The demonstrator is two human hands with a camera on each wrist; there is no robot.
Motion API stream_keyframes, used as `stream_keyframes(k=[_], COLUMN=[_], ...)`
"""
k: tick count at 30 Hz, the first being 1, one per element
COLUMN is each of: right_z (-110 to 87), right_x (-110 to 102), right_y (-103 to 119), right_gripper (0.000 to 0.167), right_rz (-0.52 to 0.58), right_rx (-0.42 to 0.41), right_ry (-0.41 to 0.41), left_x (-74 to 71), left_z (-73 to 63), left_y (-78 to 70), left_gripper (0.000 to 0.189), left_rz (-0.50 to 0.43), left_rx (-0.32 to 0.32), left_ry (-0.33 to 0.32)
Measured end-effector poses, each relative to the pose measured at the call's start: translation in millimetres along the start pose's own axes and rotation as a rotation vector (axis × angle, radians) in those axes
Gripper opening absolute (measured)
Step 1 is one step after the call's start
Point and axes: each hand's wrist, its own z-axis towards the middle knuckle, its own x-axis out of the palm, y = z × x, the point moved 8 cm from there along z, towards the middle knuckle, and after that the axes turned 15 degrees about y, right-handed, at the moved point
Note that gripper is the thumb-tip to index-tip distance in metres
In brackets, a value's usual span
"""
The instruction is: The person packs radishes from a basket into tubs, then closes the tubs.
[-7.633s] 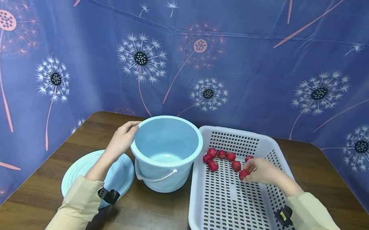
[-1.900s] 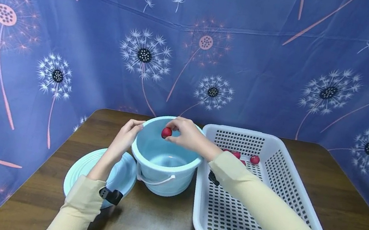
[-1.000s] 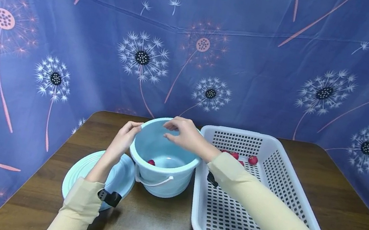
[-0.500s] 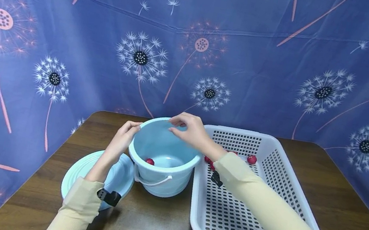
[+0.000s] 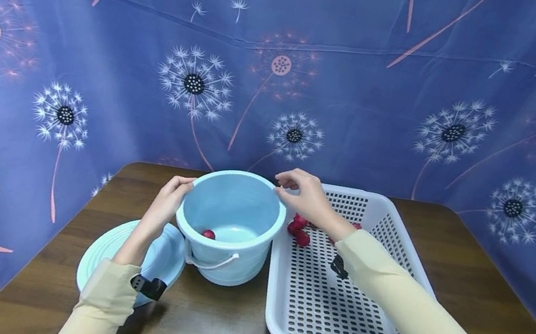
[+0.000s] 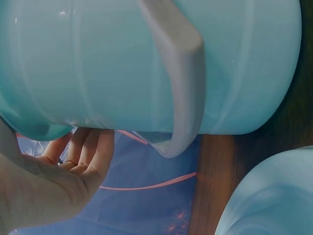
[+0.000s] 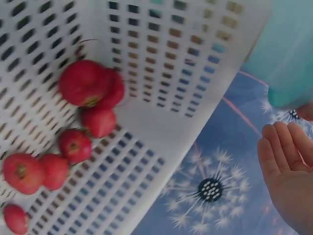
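Observation:
My left hand [image 5: 167, 204] grips the left rim of a light blue bucket [image 5: 241, 198], its fingers against the outer wall in the left wrist view. One radish [image 5: 209, 234] lies on the bucket's bottom. My right hand [image 5: 307, 198] holds nothing; its fingers are loosely bent over the bucket's right rim in the head view. Under that arm stands a white perforated basket [image 5: 276, 310] with several red radishes [image 5: 302, 238] near its far left side. In the right wrist view, radishes [image 7: 84, 83] with thin roots sit on the basket's mesh; the arm hides some in the head view.
A round light blue lid [image 5: 100, 248] lies on the brown table [image 5: 204, 327] under my left forearm. The bucket's white handle [image 5: 220, 264] hangs down in front. A blue curtain with a dandelion print [image 5: 353, 104] hangs behind the table.
My right hand picked a radish from the basket, carried it left over the bucket and let it drop in. It has since moved right to the rim. My left hand stays on the bucket.

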Motion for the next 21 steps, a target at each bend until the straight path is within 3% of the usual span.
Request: stream_keyframes(k=[15,21], right_z=[-28.0,-34.8], right_x=[-4,5], right_y=[-37,-51], right_gripper=[0.025,0.026], right_rz=[-0.031,-0.035], right_rx=[0.097,0.122], right_ry=[0.007,0.087], left_x=[-1.5,-0.1], left_z=[-1.5,-0.1], left_y=[-0.2,0.4], left_gripper=[0.042,0.041], left_rz=[-0.018,-0.025], left_rx=[-0.007,-0.013], left_ry=[-0.005,-0.002])
